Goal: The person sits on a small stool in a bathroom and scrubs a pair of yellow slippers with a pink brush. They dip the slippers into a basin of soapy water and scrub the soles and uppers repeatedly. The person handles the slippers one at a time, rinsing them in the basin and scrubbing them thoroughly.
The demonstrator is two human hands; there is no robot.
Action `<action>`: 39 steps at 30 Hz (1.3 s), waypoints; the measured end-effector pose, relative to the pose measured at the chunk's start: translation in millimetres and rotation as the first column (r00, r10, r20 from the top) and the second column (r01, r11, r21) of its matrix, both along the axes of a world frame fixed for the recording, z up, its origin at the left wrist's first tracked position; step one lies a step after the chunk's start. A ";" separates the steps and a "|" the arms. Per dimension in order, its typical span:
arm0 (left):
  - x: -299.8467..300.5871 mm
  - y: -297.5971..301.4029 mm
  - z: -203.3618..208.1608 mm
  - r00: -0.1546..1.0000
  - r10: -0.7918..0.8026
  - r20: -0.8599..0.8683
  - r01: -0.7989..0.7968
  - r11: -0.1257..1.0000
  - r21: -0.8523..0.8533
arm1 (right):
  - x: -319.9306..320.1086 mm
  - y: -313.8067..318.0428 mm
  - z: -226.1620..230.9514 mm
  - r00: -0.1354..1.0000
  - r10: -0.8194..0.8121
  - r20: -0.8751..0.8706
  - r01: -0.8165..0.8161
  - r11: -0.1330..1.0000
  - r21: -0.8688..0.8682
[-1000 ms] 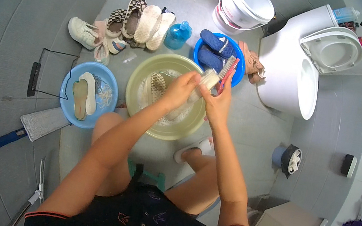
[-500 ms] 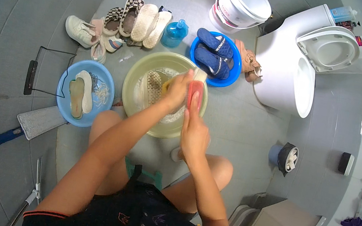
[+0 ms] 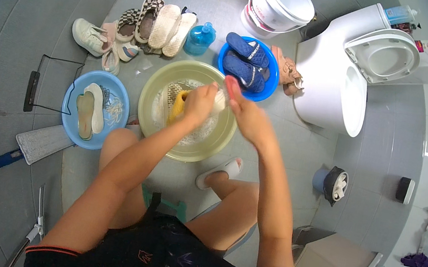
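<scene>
Over the green basin (image 3: pixel 147 130) my left hand (image 3: pixel 197 105) is closed on a shoe, pale at one end (image 3: pixel 220 102) with a yellow part (image 3: pixel 178 108) below my fingers. My right hand (image 3: pixel 252 122) grips a scrub brush with a red back (image 3: pixel 231 87), just right of the shoe's pale end and over the basin's right rim. My fingers hide much of the shoe; the bristles cannot be made out. Soapy water and a pale, dotted, sole-shaped piece (image 3: pixel 172 92) lie in the basin.
At left a light blue basin (image 3: pixel 68 103) holds insoles and laces. Several shoes (image 3: pixel 164 26) and a blue pump bottle (image 3: pixel 200 39) stand beyond. Blue slippers (image 3: pixel 245 72) sit in a blue basin (image 3: pixel 271 89). A white bucket (image 3: pixel 274 8) and toilet (image 3: pixel 329 90) are at right.
My right hand has swung outward to the right, and the brush now tilts up-left. My left hand and the shoe have shifted slightly left, showing more yellow. My right foot has come into fuller view.
</scene>
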State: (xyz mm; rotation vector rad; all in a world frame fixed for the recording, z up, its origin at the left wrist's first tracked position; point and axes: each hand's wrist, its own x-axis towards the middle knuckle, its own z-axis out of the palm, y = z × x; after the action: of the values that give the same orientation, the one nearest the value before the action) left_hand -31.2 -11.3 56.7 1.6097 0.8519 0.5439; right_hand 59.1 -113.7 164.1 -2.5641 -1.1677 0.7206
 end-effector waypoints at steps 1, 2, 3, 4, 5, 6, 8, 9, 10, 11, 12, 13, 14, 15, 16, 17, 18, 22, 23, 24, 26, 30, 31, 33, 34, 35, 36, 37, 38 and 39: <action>1.3 4.0 -4.2 0.999 0.037 -0.029 -0.039 0.998 -0.059 | -18.7 -3.7 5.2 0.998 0.030 0.057 -0.029 0.999 -0.014; 2.8 9.2 -8.5 0.996 0.072 -0.060 -0.079 0.990 -0.116 | -36.1 -7.9 9.1 0.992 0.060 0.113 -0.057 0.998 -0.029; 3.7 12.6 -14.0 0.990 0.103 -0.095 -0.118 0.978 -0.173 | -50.1 -14.4 10.1 0.994 0.035 0.102 -0.030 0.998 -0.053; 5.1 18.2 -21.2 0.993 0.105 -0.050 -0.113 0.973 -0.200 | -62.2 -17.5 11.7 0.995 0.016 0.094 -0.009 0.998 -0.069; 6.2 19.3 -27.6 0.994 0.110 -0.017 -0.111 0.970 -0.217 | -71.0 -19.0 14.7 0.996 -0.004 0.086 0.011 0.996 -0.084; 4.6 16.2 -22.5 0.994 0.106 0.012 -0.100 0.966 -0.240 | -78.2 -20.5 22.4 0.997 -0.074 -0.007 0.072 0.987 -0.141; 1.4 14.7 -21.8 0.991 0.038 0.132 0.006 0.947 -0.320 | -73.0 -24.2 16.6 0.991 -0.126 -0.053 0.123 0.990 -0.067; 2.2 15.8 -20.4 0.972 -0.021 0.234 0.109 0.923 -0.369 | -68.0 -27.4 16.8 0.986 -0.153 -0.070 0.152 0.988 -0.031; 4.1 17.7 -17.2 0.938 -0.072 0.339 0.213 0.891 -0.401 | -58.7 -32.1 13.5 0.981 -0.171 -0.096 0.173 0.985 0.015; 4.0 16.6 -13.7 0.924 -0.084 0.372 0.234 0.895 -0.380 | -47.1 -39.3 6.5 0.975 -0.186 -0.123 0.195 0.979 0.061; 4.4 11.7 -7.5 0.908 -0.101 0.406 0.261 0.895 -0.361 | -36.3 -48.8 -0.1 0.967 -0.206 -0.148 0.223 0.969 0.105; 2.8 10.0 -3.7 0.893 -0.113 0.436 0.279 0.899 -0.338 | -27.2 -56.4 -9.5 0.971 -0.190 -0.146 0.208 0.971 0.117; 2.3 9.7 -2.1 0.896 -0.093 0.434 0.248 0.916 -0.316 | -18.6 -63.7 -19.3 0.974 -0.174 -0.144 0.193 0.973 0.130; 2.0 10.7 -1.8 0.898 -0.073 0.433 0.231 0.917 -0.325 | -15.1 -65.7 -21.1 0.977 -0.161 -0.141 0.180 0.974 0.139; 1.3 12.4 -1.1 0.900 -0.054 0.432 0.215 0.918 -0.334 | -13.2 -67.1 -20.8 0.959 -0.205 -0.196 0.227 0.969 0.097; 1.2 13.5 0.1 0.902 -0.035 0.431 0.199 0.918 -0.343 | -12.0 -67.5 -18.1 0.936 -0.251 -0.247 0.271 0.961 0.052; 1.8 16.1 5.0 0.901 -0.040 0.433 0.195 0.927 -0.320 | -10.4 -63.7 -13.6 0.909 -0.294 -0.297 0.311 0.950 0.011; 0.0 14.6 10.7 0.898 -0.049 0.437 0.206 0.925 -0.319 | -18.0 -44.8 3.9 0.809 -0.341 -0.478 0.489 0.842 0.228; 1.0 13.4 10.4 0.895 -0.050 0.443 0.217 0.917 -0.335 | -19.1 -44.1 -9.1 0.878 -0.288 -0.382 0.423 0.841 0.338; 2.1 13.1 11.7 0.903 -0.050 0.427 0.217 0.910 -0.353 | -20.7 -39.4 -15.1 0.934 -0.234 -0.272 0.337 0.832 0.441; 2.8 12.0 16.0 0.917 -0.048 0.395 0.214 0.896 -0.389 | -27.1 -28.6 -18.1 0.965 -0.161 -0.208 0.249 0.816 0.522; -7.4 8.7 32.1 0.916 -0.084 0.393 0.339 0.686 -0.644 | -32.6 -13.6 -32.2 0.907 -0.059 -0.416 0.335 0.697 0.633; -7.7 7.6 26.9 0.901 -0.112 0.420 0.367 0.712 -0.598 | -31.7 -11.0 -37.7 0.875 -0.023 -0.483 0.383 0.643 0.663; -9.7 8.4 21.3 0.865 -0.150 0.480 0.425 0.728 -0.538 | -26.4 -9.5 -38.9 0.862 0.020 -0.506 0.385 0.622 0.681; -10.6 9.4 20.0 0.843 -0.158 0.514 0.454 0.720 -0.525 | -26.5 -10.1 -34.0 0.836 0.019 -0.549 0.420 0.622 0.661; -11.7 10.4 19.3 0.821 -0.166 0.547 0.484 0.711 -0.510 | -25.8 -11.0 -30.6 0.808 0.017 -0.590 0.454 0.621 0.640; -14.3 11.2 25.0 0.840 -0.292 0.457 0.438 0.862 -0.255 | -22.0 -11.7 -30.7 0.819 0.018 -0.573 0.456 0.585 0.671; -18.7 13.3 31.4 0.863 -0.382 0.331 0.393 0.919 0.036 | -19.1 -13.8 -27.9 0.819 0.018 -0.574 0.458 0.584 0.671; -21.9 15.4 38.1 0.887 -0.424 0.184 0.351 0.876 0.331 | -16.6 -15.8 -22.7 0.818 0.017 -0.575 0.459 0.583 0.670; -23.5 18.1 42.2 0.839 -0.505 0.204 0.458 0.857 0.236 | -15.4 -14.8 -14.0 0.816 0.023 -0.577 0.458 0.583 0.671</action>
State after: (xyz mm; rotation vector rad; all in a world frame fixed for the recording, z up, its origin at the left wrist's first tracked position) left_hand -54.7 6.8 98.9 1.7887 0.1803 0.4590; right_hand 43.7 -128.5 150.1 -1.5466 -0.6907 0.5946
